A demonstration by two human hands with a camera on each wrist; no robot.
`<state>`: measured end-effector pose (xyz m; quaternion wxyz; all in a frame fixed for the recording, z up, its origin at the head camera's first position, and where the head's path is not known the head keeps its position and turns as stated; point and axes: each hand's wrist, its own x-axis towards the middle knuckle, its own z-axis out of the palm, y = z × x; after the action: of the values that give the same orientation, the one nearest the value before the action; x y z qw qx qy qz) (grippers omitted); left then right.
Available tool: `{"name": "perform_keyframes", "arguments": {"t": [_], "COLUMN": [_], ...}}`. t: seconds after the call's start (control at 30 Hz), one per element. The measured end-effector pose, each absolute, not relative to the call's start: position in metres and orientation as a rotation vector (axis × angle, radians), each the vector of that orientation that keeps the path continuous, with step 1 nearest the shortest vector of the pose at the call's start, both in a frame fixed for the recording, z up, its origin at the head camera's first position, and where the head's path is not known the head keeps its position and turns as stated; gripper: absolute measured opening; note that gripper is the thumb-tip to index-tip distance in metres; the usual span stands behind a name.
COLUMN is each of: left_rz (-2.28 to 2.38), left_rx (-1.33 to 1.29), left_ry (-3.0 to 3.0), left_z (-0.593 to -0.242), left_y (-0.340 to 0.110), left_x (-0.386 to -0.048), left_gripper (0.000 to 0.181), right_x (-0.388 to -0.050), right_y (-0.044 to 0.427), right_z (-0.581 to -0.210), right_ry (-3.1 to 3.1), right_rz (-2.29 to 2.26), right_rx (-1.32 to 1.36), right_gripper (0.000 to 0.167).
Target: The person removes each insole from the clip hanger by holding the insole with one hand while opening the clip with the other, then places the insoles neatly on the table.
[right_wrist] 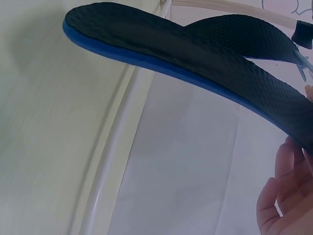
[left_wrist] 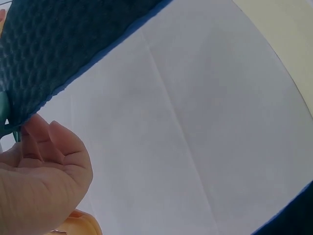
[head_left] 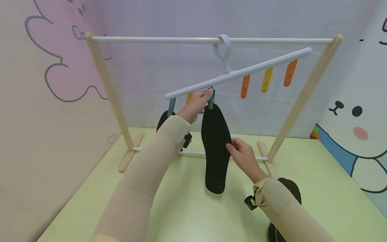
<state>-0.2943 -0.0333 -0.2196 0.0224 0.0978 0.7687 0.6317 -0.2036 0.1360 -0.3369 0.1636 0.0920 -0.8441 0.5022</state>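
Observation:
A black shoe insole (head_left: 216,148) hangs toe up below the white hanger (head_left: 269,64), its top end at a teal clothespin (head_left: 211,101). My left hand (head_left: 196,105) grips that clothespin; in the left wrist view its fingers partly hide behind the insole's textured tip (left_wrist: 63,54). Lower down, my right hand (head_left: 243,155) pinches the insole's right edge between thumb and fingers. The right wrist view shows the insole's blue underside rim (right_wrist: 195,85). A second insole (head_left: 163,118) hangs from another teal clothespin (head_left: 171,107), mostly behind my left forearm.
The hanger tilts, left end low, on the top rail (head_left: 157,40) of a wooden-legged rack (head_left: 107,87). Orange and yellow clothespins (head_left: 267,80) hang at its right. Black footwear-like items (head_left: 291,189) lie on the pale table (head_left: 329,201), partly under my right forearm.

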Motion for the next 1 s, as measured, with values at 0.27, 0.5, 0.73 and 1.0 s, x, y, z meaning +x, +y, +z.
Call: {"name": "perform_keyframes", "arguments": {"t": [0.27, 0.5, 0.73, 1.0], "left_rz": [1.958, 1.971, 1.985, 1.995], "left_rx": [0.265, 0.231, 0.226, 0.218], "left_ry": [2.392, 2.409, 2.404, 2.409], "left_z": [-0.220, -0.219, -0.219, -0.220], "left_y": [-0.042, -0.048, -0.049, -0.047], "left_x": [-0.292, -0.291, -0.290, -0.291], "left_gripper": [0.032, 0.031, 0.032, 0.032], "right_x": [-0.203, -0.202, -0.201, -0.201], "right_y": [0.128, 0.121, 0.120, 0.122], "right_z": [-0.338, -0.336, -0.335, -0.335], "right_ry": [-2.407, -2.416, -2.420, -2.417], "right_rz": [1.431, 1.447, 1.459, 1.463], "right_rx": [0.302, 0.299, 0.292, 0.289], "right_gripper": [0.011, 0.013, 0.013, 0.012]}}
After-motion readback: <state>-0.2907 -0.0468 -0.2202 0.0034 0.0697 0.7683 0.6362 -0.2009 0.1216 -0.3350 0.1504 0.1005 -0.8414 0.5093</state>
